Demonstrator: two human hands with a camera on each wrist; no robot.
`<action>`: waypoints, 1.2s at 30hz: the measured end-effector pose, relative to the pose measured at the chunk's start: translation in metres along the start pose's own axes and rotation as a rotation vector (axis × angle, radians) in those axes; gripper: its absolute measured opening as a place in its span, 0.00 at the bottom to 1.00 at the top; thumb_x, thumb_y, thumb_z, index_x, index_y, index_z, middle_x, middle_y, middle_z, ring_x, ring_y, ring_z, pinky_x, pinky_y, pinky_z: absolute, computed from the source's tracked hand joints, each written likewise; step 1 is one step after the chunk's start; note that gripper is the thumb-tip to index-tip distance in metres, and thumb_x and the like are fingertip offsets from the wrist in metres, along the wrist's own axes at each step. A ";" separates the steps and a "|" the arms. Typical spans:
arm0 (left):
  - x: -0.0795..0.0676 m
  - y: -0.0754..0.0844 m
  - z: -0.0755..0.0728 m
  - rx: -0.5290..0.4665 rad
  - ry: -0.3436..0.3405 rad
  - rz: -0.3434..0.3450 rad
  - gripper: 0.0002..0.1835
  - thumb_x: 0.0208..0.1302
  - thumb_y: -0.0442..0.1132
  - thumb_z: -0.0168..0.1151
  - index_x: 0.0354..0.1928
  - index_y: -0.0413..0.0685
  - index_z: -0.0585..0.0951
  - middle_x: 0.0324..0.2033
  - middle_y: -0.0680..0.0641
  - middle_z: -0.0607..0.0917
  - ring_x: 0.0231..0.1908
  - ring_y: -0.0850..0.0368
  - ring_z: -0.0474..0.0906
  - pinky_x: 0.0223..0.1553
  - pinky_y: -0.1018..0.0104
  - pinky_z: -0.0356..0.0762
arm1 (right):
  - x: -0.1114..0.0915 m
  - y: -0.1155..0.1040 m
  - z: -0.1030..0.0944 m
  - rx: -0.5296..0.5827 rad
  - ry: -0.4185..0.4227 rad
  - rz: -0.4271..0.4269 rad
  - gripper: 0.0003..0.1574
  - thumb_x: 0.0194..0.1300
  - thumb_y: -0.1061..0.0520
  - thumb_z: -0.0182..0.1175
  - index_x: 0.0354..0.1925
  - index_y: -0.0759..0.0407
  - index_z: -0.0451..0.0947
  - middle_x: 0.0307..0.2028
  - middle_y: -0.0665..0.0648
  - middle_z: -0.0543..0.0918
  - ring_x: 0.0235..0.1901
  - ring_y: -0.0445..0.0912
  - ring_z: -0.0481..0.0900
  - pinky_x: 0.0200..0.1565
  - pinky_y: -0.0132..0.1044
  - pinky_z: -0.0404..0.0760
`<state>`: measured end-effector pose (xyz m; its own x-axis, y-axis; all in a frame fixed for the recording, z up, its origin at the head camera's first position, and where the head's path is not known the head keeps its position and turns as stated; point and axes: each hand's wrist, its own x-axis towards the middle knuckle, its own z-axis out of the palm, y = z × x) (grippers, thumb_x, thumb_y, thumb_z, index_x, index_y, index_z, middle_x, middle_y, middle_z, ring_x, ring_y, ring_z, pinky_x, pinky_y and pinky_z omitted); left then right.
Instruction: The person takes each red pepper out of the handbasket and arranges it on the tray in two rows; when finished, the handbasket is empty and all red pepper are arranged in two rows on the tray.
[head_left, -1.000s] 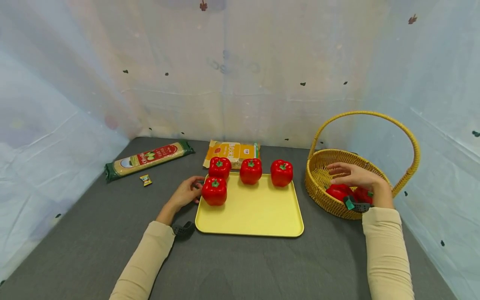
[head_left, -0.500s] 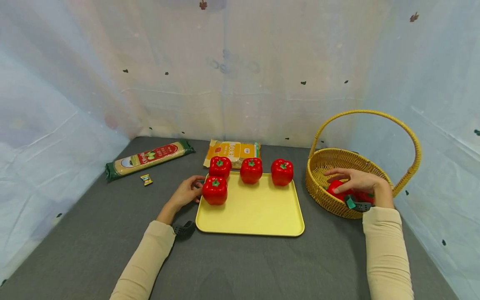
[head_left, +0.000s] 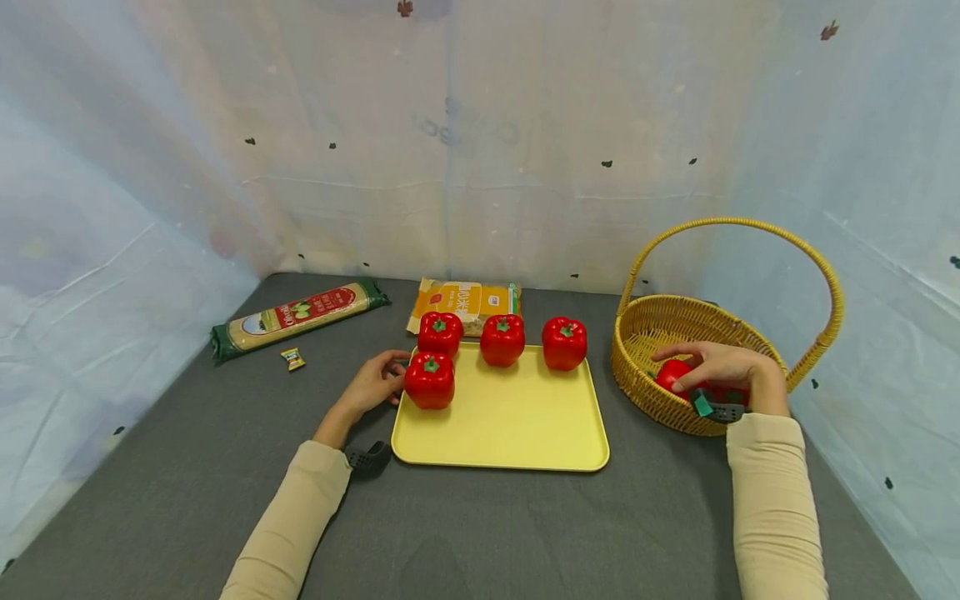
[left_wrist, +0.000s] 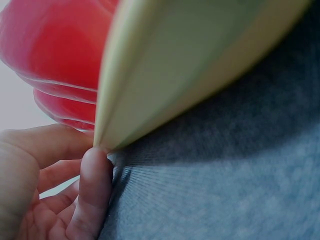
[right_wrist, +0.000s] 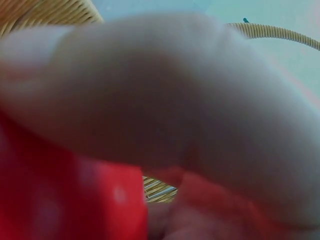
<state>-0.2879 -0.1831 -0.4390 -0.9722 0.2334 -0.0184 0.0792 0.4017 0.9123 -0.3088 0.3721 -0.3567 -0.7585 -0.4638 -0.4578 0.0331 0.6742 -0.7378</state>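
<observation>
In the head view, a yellow tray (head_left: pixel 517 421) bears several red bell peppers, one (head_left: pixel 430 383) at its left edge and others along the back. My left hand (head_left: pixel 372 385) is at the tray's left side; in the left wrist view its thumb and a finger pinch the tray rim (left_wrist: pixel 107 125). On the right, my right hand (head_left: pixel 726 367) reaches into a wicker basket (head_left: pixel 637 387) and grips a red bell pepper (head_left: pixel 670 375) from above. In the right wrist view a blurred finger covers much of that pepper (right_wrist: pixel 60 195). Another red pepper (head_left: pixel 731 396) lies beside it, mostly hidden under the wrist.
A tall hoop handle (head_left: pixel 727 222) arches over the basket. Behind the tray lies an orange food packet (head_left: pixel 468 307). A long pasta packet (head_left: pixel 300 319) and a small yellow wrapped sweet (head_left: pixel 292 359) lie on the grey table at left. Pale sheeting surrounds the table.
My right hand has lowered in the basket, and its fingers and thumb have closed round a pepper. My left hand and the tray have stayed in place.
</observation>
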 end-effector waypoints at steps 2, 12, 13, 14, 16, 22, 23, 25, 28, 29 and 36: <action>-0.005 0.009 0.000 0.009 -0.002 0.001 0.24 0.65 0.30 0.54 0.62 0.31 0.64 0.39 0.35 0.75 0.27 0.54 0.75 0.25 0.65 0.79 | 0.000 0.000 0.000 -0.018 0.017 0.011 0.43 0.59 0.52 0.63 0.67 0.61 0.57 0.51 0.64 0.70 0.45 0.53 0.74 0.43 0.44 0.78; -0.011 0.020 -0.001 0.015 -0.006 -0.002 0.24 0.65 0.30 0.53 0.61 0.30 0.64 0.40 0.35 0.75 0.27 0.54 0.75 0.26 0.65 0.79 | -0.005 -0.015 0.002 -0.083 0.255 -0.105 0.47 0.56 0.49 0.66 0.67 0.60 0.56 0.57 0.66 0.66 0.51 0.57 0.69 0.44 0.42 0.77; -0.011 0.019 -0.001 0.013 -0.006 -0.002 0.24 0.65 0.30 0.53 0.61 0.30 0.64 0.40 0.35 0.75 0.27 0.54 0.75 0.26 0.65 0.79 | -0.006 -0.017 0.002 -0.091 0.286 -0.119 0.47 0.56 0.49 0.65 0.67 0.60 0.56 0.58 0.65 0.66 0.51 0.57 0.69 0.45 0.43 0.77; -0.011 0.020 -0.001 0.010 -0.006 -0.002 0.24 0.65 0.30 0.53 0.61 0.31 0.64 0.40 0.35 0.75 0.27 0.54 0.75 0.26 0.65 0.79 | -0.007 -0.020 0.003 -0.099 0.319 -0.132 0.47 0.57 0.48 0.65 0.68 0.59 0.56 0.58 0.65 0.65 0.51 0.57 0.68 0.45 0.43 0.77; -0.011 0.020 -0.001 0.010 -0.005 0.000 0.24 0.65 0.30 0.53 0.61 0.31 0.64 0.40 0.35 0.75 0.27 0.54 0.75 0.26 0.65 0.79 | -0.008 -0.026 0.005 -0.106 0.376 -0.148 0.47 0.57 0.47 0.65 0.68 0.57 0.55 0.60 0.65 0.63 0.53 0.58 0.67 0.46 0.44 0.76; -0.011 0.023 0.000 0.021 0.003 -0.002 0.23 0.65 0.30 0.53 0.61 0.31 0.64 0.39 0.35 0.75 0.27 0.54 0.75 0.26 0.65 0.79 | -0.010 -0.044 0.013 -0.117 0.531 -0.116 0.51 0.56 0.40 0.64 0.69 0.57 0.53 0.63 0.68 0.56 0.57 0.62 0.60 0.47 0.51 0.76; -0.011 0.023 0.000 0.024 0.005 -0.004 0.23 0.65 0.30 0.53 0.61 0.31 0.65 0.39 0.36 0.75 0.27 0.55 0.75 0.26 0.65 0.79 | -0.010 -0.047 0.016 -0.114 0.552 -0.128 0.51 0.57 0.40 0.64 0.69 0.59 0.52 0.63 0.68 0.56 0.57 0.62 0.60 0.47 0.52 0.75; -0.008 0.019 0.000 0.029 0.008 -0.006 0.23 0.65 0.29 0.53 0.61 0.30 0.64 0.39 0.36 0.75 0.26 0.55 0.74 0.26 0.64 0.79 | -0.009 -0.054 0.021 -0.098 0.592 -0.153 0.51 0.58 0.41 0.63 0.68 0.60 0.52 0.62 0.68 0.57 0.56 0.62 0.61 0.47 0.51 0.76; 0.001 0.006 -0.001 0.021 0.010 -0.010 0.24 0.65 0.30 0.54 0.62 0.32 0.65 0.39 0.36 0.76 0.26 0.55 0.75 0.25 0.64 0.79 | -0.006 -0.062 0.031 -0.025 0.627 -0.214 0.47 0.59 0.46 0.63 0.67 0.60 0.53 0.61 0.66 0.61 0.55 0.58 0.65 0.43 0.38 0.77; 0.004 0.000 -0.001 0.020 0.010 -0.008 0.24 0.65 0.30 0.54 0.62 0.32 0.65 0.39 0.36 0.76 0.26 0.56 0.75 0.25 0.65 0.79 | -0.005 -0.065 0.035 0.002 0.633 -0.227 0.46 0.59 0.47 0.63 0.67 0.60 0.53 0.61 0.65 0.62 0.54 0.57 0.66 0.42 0.35 0.77; 0.009 -0.018 -0.001 0.017 0.009 -0.010 0.24 0.65 0.33 0.55 0.62 0.36 0.65 0.39 0.38 0.76 0.26 0.55 0.75 0.25 0.64 0.80 | 0.007 -0.091 0.068 0.125 0.645 -0.268 0.50 0.56 0.48 0.66 0.67 0.56 0.50 0.62 0.64 0.60 0.58 0.59 0.63 0.48 0.42 0.75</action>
<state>-0.2988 -0.1894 -0.4553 -0.9749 0.2213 -0.0242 0.0726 0.4189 0.9051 -0.2724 0.2683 -0.3262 -0.9839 -0.1455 0.1040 -0.1635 0.4953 -0.8532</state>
